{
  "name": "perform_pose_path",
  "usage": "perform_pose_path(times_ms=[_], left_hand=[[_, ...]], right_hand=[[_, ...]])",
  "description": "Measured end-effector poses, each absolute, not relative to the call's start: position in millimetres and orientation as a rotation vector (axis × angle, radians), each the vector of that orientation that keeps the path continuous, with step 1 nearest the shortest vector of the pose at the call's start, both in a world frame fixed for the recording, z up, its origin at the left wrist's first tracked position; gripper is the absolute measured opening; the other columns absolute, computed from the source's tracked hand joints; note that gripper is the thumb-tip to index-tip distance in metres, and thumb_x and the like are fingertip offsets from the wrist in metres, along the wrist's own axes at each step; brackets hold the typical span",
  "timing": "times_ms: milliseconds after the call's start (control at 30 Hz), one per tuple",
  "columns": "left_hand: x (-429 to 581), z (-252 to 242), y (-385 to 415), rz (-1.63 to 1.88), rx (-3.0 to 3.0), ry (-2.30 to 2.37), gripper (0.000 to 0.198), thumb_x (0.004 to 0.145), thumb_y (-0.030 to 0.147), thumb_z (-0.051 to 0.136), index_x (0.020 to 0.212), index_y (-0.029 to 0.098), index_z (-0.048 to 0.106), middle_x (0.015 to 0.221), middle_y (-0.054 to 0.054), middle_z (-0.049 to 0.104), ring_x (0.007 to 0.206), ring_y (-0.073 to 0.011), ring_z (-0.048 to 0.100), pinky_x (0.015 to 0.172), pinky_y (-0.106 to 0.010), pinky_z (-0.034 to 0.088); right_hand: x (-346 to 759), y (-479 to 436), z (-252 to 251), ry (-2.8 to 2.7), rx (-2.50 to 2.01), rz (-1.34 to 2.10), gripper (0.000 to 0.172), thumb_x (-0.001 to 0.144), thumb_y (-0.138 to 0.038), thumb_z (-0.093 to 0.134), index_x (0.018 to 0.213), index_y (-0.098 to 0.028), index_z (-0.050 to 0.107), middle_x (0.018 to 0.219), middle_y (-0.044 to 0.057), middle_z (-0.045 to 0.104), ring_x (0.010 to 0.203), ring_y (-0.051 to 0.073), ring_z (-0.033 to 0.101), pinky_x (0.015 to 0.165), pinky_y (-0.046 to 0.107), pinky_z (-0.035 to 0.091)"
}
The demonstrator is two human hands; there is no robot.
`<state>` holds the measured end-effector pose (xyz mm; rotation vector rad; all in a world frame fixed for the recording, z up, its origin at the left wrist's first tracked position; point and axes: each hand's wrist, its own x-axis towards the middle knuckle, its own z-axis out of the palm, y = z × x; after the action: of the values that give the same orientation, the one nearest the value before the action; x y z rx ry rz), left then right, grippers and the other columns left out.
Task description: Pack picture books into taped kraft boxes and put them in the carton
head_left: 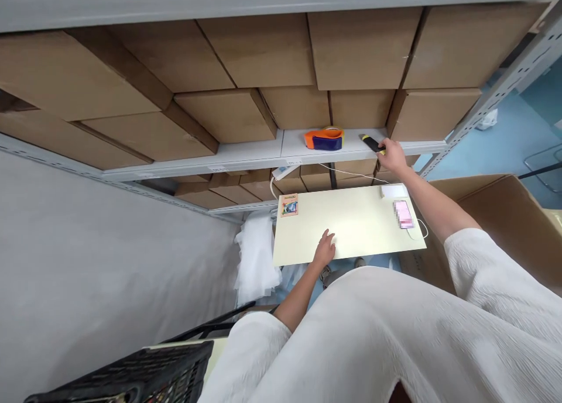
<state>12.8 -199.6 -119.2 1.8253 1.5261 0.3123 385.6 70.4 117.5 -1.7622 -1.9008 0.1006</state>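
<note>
My right hand (393, 156) is closed on the end of a black and yellow utility knife (371, 143) at the front edge of the grey shelf. Left of the knife, an orange and dark blue tape dispenser (325, 140) lies on the same shelf. Low over the pale yellow tabletop (351, 221), near its front edge, my left hand (325, 248) has its fingers apart and holds nothing. A small card with a colourful picture (290, 205) lies at the table's back left corner. At the right are a phone (403, 214) with a lit screen and a white pad (394, 190).
Brown cardboard boxes (364, 49) fill the metal rack in front. A white power strip (284, 171) hangs by the lower shelf. An open carton (492, 204) stands at the right, white plastic wrap (257, 257) at the left, and a black crate (175, 371) behind on the left.
</note>
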Motion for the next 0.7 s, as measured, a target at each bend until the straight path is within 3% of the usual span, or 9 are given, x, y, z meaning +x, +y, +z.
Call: perform_pose_path(times_ms=[167,333,533,700], left_hand=[[35,-122,-204,0.366,1.822,1.505,0.053,0.101,0.015,0.054,0.153,0.020,0.062,0.177,-0.015,0.045,0.167,-0.0293,0.042,0.136,-0.051,0.040],[47,-124,-212,0.313,1.805,1.500,0.052,0.101,0.013,0.053,0.151,0.021,0.063,0.176,-0.013,0.046,0.166,-0.0272,0.042,0.137,-0.050,0.039],[49,-124,-222,0.223,1.789,1.502,0.051,0.102,0.013,0.052,0.151,0.020,0.063,0.177,-0.014,0.044,0.167,-0.0287,0.041,0.137,-0.050,0.039],[46,-124,-229,0.201,1.776,1.503,0.049,0.101,0.013,0.053,0.148,0.021,0.066,0.173,-0.012,0.050,0.164,-0.0270,0.045,0.136,-0.049,0.039]], right_hand=[[396,-21,66,-1.618,-1.817,0.251,0.029,0.089,-0.035,0.065,0.116,-0.024,0.063,0.117,0.013,0.075,0.109,0.034,0.064,0.096,0.047,0.054],[401,-124,-17,-1.390,-2.213,0.604,0.026,0.085,-0.033,0.068,0.109,-0.025,0.062,0.110,0.010,0.076,0.096,0.031,0.069,0.084,0.040,0.054],[412,-181,-86,-1.357,-2.437,0.736,0.020,0.090,-0.029,0.064,0.109,-0.023,0.063,0.116,0.014,0.075,0.107,0.031,0.069,0.086,0.038,0.054],[417,-184,-108,-1.513,-2.431,0.755,0.034,0.095,-0.028,0.059,0.127,-0.020,0.064,0.130,0.020,0.070,0.119,0.036,0.065,0.092,0.046,0.057]])
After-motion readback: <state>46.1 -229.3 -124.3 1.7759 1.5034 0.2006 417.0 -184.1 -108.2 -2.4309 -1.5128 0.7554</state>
